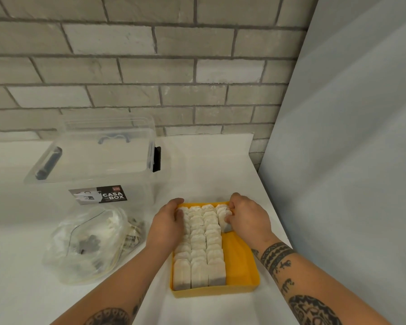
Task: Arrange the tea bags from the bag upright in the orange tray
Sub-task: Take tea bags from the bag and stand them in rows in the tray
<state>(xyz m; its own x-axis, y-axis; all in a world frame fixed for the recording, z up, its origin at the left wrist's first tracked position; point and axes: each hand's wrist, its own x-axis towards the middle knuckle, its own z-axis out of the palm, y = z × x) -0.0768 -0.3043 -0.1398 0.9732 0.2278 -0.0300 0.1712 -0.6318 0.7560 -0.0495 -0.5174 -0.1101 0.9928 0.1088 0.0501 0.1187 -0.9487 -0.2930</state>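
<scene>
Orange tray (244,254) on the worktop (209,165), nearest me: three full columns of tea bags (198,249) upright, right strip part bare. My left hand (167,224) covers the far left column; grip hidden, cannot tell. My right hand (246,216) pinches tea bags at the far right corner. The bag (89,245) lies left, contents indistinct. Beyond it stands a clear box (99,160).

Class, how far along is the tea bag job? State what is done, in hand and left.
Done: three columns of tea bags stand upright in the orange tray. In hand: the right hand pinches a tea bag starting the fourth column at the far end; the left hand rests at the far left corner. Left: most of that column is bare, and the plastic bag holds more.
</scene>
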